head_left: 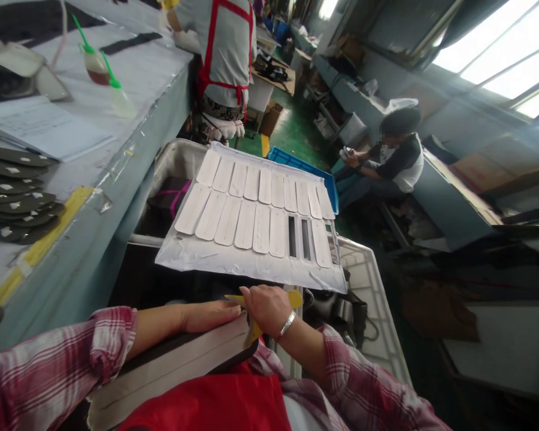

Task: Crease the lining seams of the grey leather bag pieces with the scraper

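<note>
My left hand (pixel 211 315) lies along the top edge of a long piece with a pale, cream face (pixel 175 374) and a dark border, held against my lap. My right hand (pixel 266 308) is closed around a yellow tool or strip (pixel 295 298), whose yellow parts stick out on both sides of the fist and down by the end of the pale piece. In front of my hands a white-covered board (pixel 197 257) bears two rows of white rounded strips (pixel 245 224). Two dark slots show between strips in the nearer row.
At left, a workbench (pixel 135 131) holds green-tipped bottles (pixel 96 66), papers (pixel 45 126) and stacked dark pieces (pixel 15 194). Under the board are white crates (pixel 377 287) and a blue crate (pixel 330 182). One person (pixel 229 48) stands ahead; another (pixel 399 149) sits at right.
</note>
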`<state>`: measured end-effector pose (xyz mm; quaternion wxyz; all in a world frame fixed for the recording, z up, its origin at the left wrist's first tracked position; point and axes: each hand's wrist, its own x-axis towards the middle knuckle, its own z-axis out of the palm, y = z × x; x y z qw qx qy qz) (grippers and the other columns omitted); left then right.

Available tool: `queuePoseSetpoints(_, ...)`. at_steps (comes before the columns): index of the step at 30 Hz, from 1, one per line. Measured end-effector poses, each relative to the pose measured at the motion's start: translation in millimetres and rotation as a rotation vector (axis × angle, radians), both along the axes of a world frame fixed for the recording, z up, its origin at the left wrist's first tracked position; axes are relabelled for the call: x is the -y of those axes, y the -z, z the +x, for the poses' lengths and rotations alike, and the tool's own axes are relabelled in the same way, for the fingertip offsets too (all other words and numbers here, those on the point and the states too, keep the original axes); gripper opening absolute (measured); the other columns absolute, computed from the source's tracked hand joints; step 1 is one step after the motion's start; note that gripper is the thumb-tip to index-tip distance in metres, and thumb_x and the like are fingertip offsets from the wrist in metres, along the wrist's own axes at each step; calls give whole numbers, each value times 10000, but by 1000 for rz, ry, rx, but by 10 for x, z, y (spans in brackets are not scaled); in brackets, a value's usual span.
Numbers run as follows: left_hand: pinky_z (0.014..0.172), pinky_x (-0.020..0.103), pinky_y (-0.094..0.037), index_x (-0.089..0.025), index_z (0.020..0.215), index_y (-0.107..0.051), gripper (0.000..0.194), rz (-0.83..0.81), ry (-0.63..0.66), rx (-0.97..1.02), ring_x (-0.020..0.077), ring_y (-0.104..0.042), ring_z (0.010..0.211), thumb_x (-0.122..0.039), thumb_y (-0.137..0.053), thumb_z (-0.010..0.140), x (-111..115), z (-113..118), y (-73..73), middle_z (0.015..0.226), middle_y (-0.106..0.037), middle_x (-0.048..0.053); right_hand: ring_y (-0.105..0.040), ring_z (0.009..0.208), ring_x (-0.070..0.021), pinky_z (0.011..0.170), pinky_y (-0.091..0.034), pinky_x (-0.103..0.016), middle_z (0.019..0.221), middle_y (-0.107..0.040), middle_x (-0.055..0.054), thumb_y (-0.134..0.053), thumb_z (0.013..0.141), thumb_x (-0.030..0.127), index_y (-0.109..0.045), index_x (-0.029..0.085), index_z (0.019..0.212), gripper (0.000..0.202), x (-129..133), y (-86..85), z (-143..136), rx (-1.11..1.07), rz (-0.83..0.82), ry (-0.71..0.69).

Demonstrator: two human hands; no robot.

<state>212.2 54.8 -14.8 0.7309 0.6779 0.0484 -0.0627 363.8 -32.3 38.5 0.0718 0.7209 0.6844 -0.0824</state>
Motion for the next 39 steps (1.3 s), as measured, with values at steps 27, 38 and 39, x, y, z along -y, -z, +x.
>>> queuePoseSetpoints(27, 1014, 295, -298, -178, 1139, -590, 640, -10, -248, -323, 213, -497, 1102, -593, -178, 878, 1, -83, 92, 1107, -626, 5, -590, 619, -147, 496, -320, -231, 679, -647, -33, -271, 938, 358, -594, 182, 725, 425, -280, 98, 157, -112, -79, -460)
queuePoseSetpoints(38, 982, 274, -335, -183, 1216, -521, 496, 70, -66, -161, 197, -526, 1056, -478, -251, 922, -19, -106, 15, 1163, -596, 11, -608, 668, -166, 538, -363, -250, 723, -655, -67, -215, 948, 407, -620, 171, 798, 492, -318, 136, 133, -134, -168, -475)
queuePoseSetpoints(39, 983, 276, -336, -174, 1214, -521, 497, 71, -57, -156, 198, -524, 1059, -474, -254, 922, -23, -104, 3, 1171, -591, 18, -611, 669, -167, 541, -363, -252, 726, -656, -69, -204, 949, 404, -623, 167, 793, 506, -317, 132, 126, -137, -172, -474)
